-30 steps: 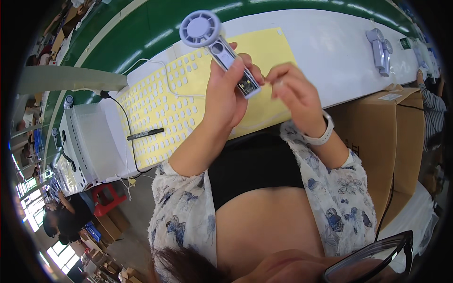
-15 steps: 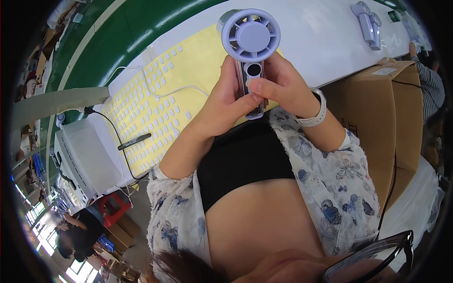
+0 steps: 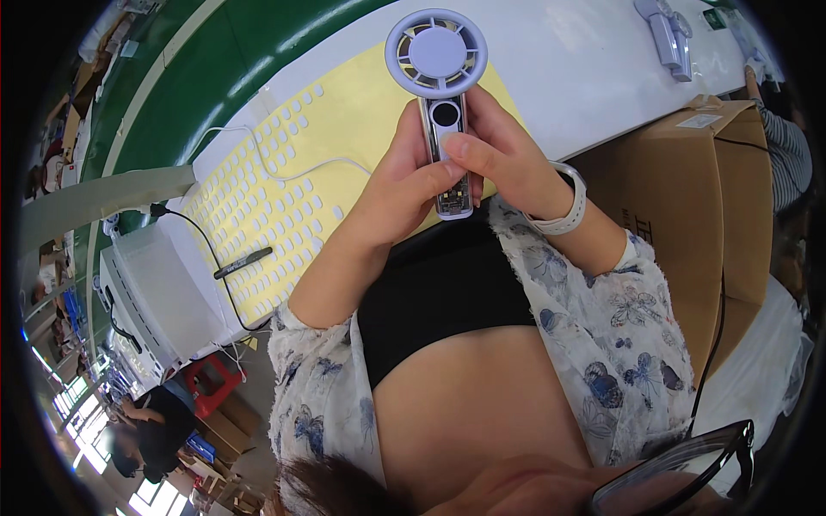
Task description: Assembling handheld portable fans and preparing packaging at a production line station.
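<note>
Since half a second ago I am holding the small handheld fan [image 3: 437,103] a little more upright, and my right thumb is now lying lower on the front of its handle, with the round head sitting higher above my fingers. My left hand [image 3: 403,185] is wrapping the handle from its left side, its grip closed on the fan. My right hand [image 3: 499,159] is closing on the handle from the other side, thumb pressing across the front just below the dark round button, so both grips are clamped on the same handle. The fan's pale lilac head is standing above both grips, and the clear lower end of the handle is poking out beneath them. Beyond my hands, on the white bench [image 3: 585,60], a yellow sheet of small white stickers [image 3: 284,198] is lying to the left of my left grip. A brown cardboard box [image 3: 697,189] is standing just right of my right wrist.
</note>
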Demonstrator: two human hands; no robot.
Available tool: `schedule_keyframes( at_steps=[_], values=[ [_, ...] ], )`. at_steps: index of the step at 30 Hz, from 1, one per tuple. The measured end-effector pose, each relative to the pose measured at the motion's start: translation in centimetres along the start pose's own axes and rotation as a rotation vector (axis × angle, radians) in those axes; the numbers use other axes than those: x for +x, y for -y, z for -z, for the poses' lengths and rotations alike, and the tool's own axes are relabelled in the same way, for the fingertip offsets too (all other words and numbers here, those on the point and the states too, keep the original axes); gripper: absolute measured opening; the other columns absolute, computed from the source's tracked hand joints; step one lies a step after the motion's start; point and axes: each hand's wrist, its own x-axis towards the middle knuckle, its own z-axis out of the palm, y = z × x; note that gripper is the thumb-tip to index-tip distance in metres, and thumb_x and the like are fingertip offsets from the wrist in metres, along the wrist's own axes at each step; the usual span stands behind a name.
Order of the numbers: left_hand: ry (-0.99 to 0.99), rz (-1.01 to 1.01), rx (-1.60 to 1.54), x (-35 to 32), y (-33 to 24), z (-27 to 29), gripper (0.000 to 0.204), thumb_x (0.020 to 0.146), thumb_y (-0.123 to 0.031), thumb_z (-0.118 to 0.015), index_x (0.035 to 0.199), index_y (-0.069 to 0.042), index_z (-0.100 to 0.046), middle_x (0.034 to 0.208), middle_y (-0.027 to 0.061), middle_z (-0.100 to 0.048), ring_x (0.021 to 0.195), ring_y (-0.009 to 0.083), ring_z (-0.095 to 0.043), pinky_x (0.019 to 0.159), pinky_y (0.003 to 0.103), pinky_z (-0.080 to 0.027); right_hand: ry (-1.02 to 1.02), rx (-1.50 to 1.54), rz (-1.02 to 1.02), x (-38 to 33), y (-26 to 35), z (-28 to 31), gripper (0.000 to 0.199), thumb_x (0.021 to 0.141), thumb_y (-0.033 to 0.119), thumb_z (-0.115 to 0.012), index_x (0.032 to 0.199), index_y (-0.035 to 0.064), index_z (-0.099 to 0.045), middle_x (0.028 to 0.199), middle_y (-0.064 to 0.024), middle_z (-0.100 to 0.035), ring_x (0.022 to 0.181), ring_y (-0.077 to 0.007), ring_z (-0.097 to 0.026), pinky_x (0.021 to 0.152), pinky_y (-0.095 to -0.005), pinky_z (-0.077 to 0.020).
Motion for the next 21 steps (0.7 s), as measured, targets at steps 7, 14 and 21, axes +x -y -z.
schedule_keyframes(
  at_steps=[7, 14, 21],
  values=[
    [-0.035, 0.027, -0.018, 0.01, -0.19, -0.44, 0.050, 0.087, -0.006, -0.052, 0.129, -0.004, -0.027, 0.106, 0.0127, -0.050, 0.082, 0.0208, -0.059, 0.071, 0.035, -0.051, -0.023, 0.007, 0.022, -0.03, 0.07, -0.30, 0.052, 0.092, 0.024, -0.057, 0.130, -0.0044, -0.036, 0.078, -0.0015, -0.054, 0.049, -0.0029, -0.047, 0.043, -0.0178, -0.0387],
    [-0.047, 0.024, 0.010, 0.15, 0.03, -0.51, 0.048, 0.088, -0.007, -0.052, 0.128, -0.004, -0.027, 0.106, 0.0127, -0.050, 0.082, 0.0205, -0.059, 0.071, 0.035, -0.051, -0.051, 0.011, 0.046, -0.05, -0.54, -0.25, 0.051, 0.092, 0.022, -0.057, 0.131, -0.0042, -0.036, 0.083, -0.0016, -0.055, 0.052, -0.0019, -0.047, 0.044, -0.0176, -0.0379],
    [-0.055, 0.043, 0.023, -0.01, 0.15, -0.44, 0.051, 0.088, -0.007, -0.052, 0.131, -0.004, -0.024, 0.108, 0.0125, -0.050, 0.084, 0.0196, -0.058, 0.073, 0.035, -0.051, -0.035, 0.007, -0.032, -0.30, 0.32, -0.19, 0.053, 0.090, 0.022, -0.059, 0.130, -0.0037, -0.036, 0.088, -0.0009, -0.055, 0.060, -0.0015, -0.047, 0.049, -0.0172, -0.0387]
  ],
)
